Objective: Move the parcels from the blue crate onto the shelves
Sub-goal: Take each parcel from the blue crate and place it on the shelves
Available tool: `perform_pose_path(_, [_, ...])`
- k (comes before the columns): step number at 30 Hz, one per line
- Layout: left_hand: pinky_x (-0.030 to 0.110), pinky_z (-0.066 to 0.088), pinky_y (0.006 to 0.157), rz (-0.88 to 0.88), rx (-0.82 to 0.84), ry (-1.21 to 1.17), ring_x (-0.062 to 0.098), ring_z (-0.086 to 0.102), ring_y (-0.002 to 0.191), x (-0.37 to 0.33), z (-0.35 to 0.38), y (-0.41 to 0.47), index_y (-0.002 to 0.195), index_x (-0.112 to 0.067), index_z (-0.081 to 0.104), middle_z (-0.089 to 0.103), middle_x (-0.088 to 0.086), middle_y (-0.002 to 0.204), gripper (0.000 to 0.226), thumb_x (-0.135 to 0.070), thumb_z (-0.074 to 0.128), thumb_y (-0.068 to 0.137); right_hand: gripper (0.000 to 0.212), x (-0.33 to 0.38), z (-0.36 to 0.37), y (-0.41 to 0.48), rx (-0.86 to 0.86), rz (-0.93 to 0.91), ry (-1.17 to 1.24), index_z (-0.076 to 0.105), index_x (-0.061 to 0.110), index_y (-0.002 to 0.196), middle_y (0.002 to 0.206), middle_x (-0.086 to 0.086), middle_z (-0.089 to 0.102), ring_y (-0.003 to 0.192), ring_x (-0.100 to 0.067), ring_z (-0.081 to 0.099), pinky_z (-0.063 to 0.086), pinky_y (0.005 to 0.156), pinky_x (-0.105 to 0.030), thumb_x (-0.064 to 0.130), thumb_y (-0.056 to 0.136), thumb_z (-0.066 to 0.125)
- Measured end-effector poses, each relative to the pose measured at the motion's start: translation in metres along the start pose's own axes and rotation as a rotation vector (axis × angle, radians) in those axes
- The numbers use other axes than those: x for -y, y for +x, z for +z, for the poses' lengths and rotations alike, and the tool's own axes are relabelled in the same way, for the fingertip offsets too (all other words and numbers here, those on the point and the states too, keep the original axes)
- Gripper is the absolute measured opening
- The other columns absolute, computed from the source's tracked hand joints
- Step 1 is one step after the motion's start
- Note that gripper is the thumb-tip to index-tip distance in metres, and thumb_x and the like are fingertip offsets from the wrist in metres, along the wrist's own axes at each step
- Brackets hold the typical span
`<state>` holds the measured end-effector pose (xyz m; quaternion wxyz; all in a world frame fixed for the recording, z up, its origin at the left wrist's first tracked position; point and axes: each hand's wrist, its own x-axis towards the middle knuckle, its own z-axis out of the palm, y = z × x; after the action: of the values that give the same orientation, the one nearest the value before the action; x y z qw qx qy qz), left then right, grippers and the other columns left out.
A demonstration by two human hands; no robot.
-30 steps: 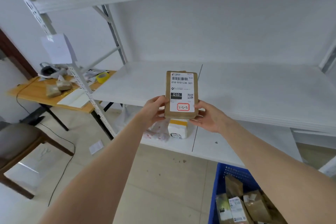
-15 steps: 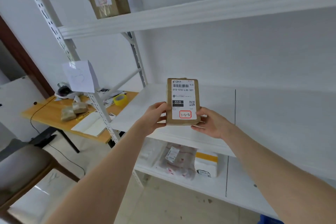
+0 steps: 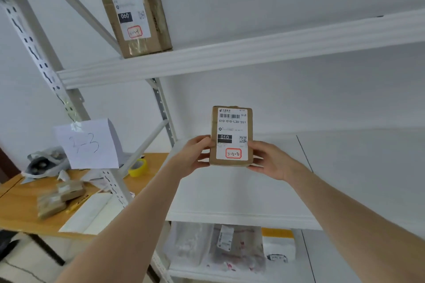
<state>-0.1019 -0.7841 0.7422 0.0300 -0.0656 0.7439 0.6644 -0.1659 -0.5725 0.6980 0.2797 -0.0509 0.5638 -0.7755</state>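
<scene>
While the small parcel [image 3: 231, 136] is up in the air in front of the middle shelf [image 3: 241, 193], it touches no shelf. It stands upright with its label facing the camera.

Hands: the left hand [image 3: 192, 156] pinches the lower left edge and the right hand [image 3: 272, 161] pinches the lower right edge. Fingertips sit at the sides, so the print is uncovered. Judgement: this hold is for reading, not for placing.

Label: printed 010-010-L30-551, black box "010", and a handwritten code in a red frame that looks like 3-2-2, though I am not certain.

Rack: a paper sign [image 3: 89, 143] marked "3-3" is taped to the front upright. The upper shelf [image 3: 230, 57] carries a larger parcel [image 3: 135, 11], standing on end with its label outward, tagged "060". The lower shelf [image 3: 230, 273] holds bagged parcels [image 3: 216, 246]. Judgement: the parcel code is being matched to a shelf position, and labels are set outward for later lookup.

Off to the left, the wooden surface [image 3: 20, 216] holds a yellow tape roll [image 3: 138, 167] and small packets.

The blue crate is out of view. Step in hand: choosing the slot; placement not yet done.
</scene>
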Motion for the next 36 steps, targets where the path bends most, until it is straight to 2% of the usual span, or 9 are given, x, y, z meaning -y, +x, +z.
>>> perform_pose_path(5, [0.038, 0.053, 0.087, 0.020, 0.154, 0.014, 0.022, 0.066, 0.094, -0.008, -0.058, 0.016, 0.124, -0.016, 0.057, 0.071, 0.005, 0.105, 0.035, -0.017, 0.053, 0.089, 0.036, -0.003, 0.047, 0.008, -0.098, -0.080, 0.015, 0.058, 0.011, 0.123, 0.109, -0.007, 0.067, 0.092, -0.023, 0.066, 0.052, 0.079, -0.034, 0.021, 0.089, 0.063])
perform_pose_path(9, [0.039, 0.054, 0.087, 0.019, 0.253, 0.009, 0.024, 0.066, 0.094, -0.023, -0.086, 0.020, 0.125, -0.014, 0.053, 0.072, 0.004, 0.101, 0.056, -0.018, 0.062, 0.070, 0.041, 0.002, 0.076, 0.001, -0.166, -0.136, 0.003, 0.055, 0.009, 0.126, 0.112, -0.009, 0.069, 0.098, -0.026, 0.067, 0.053, 0.080, -0.035, 0.016, 0.087, 0.065])
perform_pose_path(11, [0.036, 0.054, 0.084, 0.038, 0.293, 0.016, 0.023, 0.066, 0.093, -0.031, -0.090, 0.017, 0.126, -0.014, 0.051, 0.071, 0.005, 0.101, 0.051, -0.013, 0.063, 0.076, 0.041, 0.008, 0.084, -0.008, -0.200, -0.161, -0.006, 0.055, 0.008, 0.126, 0.112, -0.009, 0.069, 0.099, -0.027, 0.067, 0.053, 0.081, -0.036, 0.013, 0.087, 0.065])
perform_pose_path(13, [0.037, 0.052, 0.089, 0.058, 0.311, 0.012, 0.024, 0.066, 0.095, -0.039, -0.091, 0.012, 0.127, -0.014, 0.049, 0.070, 0.008, 0.106, 0.042, -0.007, 0.058, 0.086, 0.041, 0.015, 0.090, -0.019, -0.219, -0.184, -0.021, 0.054, 0.008, 0.126, 0.111, -0.009, 0.069, 0.100, -0.028, 0.067, 0.053, 0.082, -0.036, 0.010, 0.087, 0.064])
perform_pose_path(20, [0.038, 0.051, 0.092, 0.124, 0.329, 0.043, 0.023, 0.066, 0.094, -0.068, -0.084, -0.019, 0.121, -0.018, 0.050, 0.071, 0.006, 0.105, 0.035, -0.006, 0.055, 0.089, 0.038, 0.037, 0.106, -0.061, -0.237, -0.264, -0.081, 0.054, 0.008, 0.123, 0.108, -0.009, 0.071, 0.096, -0.026, 0.068, 0.054, 0.082, -0.037, 0.010, 0.086, 0.064])
perform_pose_path(26, [0.039, 0.050, 0.092, 0.231, 0.319, 0.067, 0.025, 0.064, 0.096, -0.108, -0.071, -0.059, 0.124, -0.016, 0.049, 0.068, 0.007, 0.106, 0.036, -0.008, 0.055, 0.090, 0.034, 0.068, 0.120, -0.108, -0.242, -0.361, -0.125, 0.054, 0.010, 0.120, 0.116, -0.013, 0.067, 0.097, -0.027, 0.065, 0.053, 0.086, -0.039, 0.009, 0.087, 0.063])
perform_pose_path(31, [0.041, 0.049, 0.094, 0.335, 0.292, 0.063, 0.025, 0.063, 0.095, -0.153, -0.069, -0.085, 0.123, -0.017, 0.053, 0.068, 0.004, 0.104, 0.037, -0.008, 0.057, 0.087, 0.029, 0.110, 0.138, -0.141, -0.226, -0.468, -0.194, 0.057, 0.012, 0.116, 0.107, -0.009, 0.070, 0.092, -0.024, 0.066, 0.052, 0.086, -0.037, 0.010, 0.087, 0.062])
perform_pose_path(36, [0.034, 0.052, 0.083, 0.438, 0.248, 0.036, 0.023, 0.063, 0.091, -0.202, -0.073, -0.107, 0.116, -0.018, 0.056, 0.069, 0.002, 0.100, 0.031, -0.006, 0.054, 0.088, 0.025, 0.156, 0.163, -0.157, -0.231, -0.574, -0.235, 0.059, 0.015, 0.110, 0.102, -0.007, 0.071, 0.088, -0.022, 0.067, 0.053, 0.084, -0.036, 0.011, 0.086, 0.062])
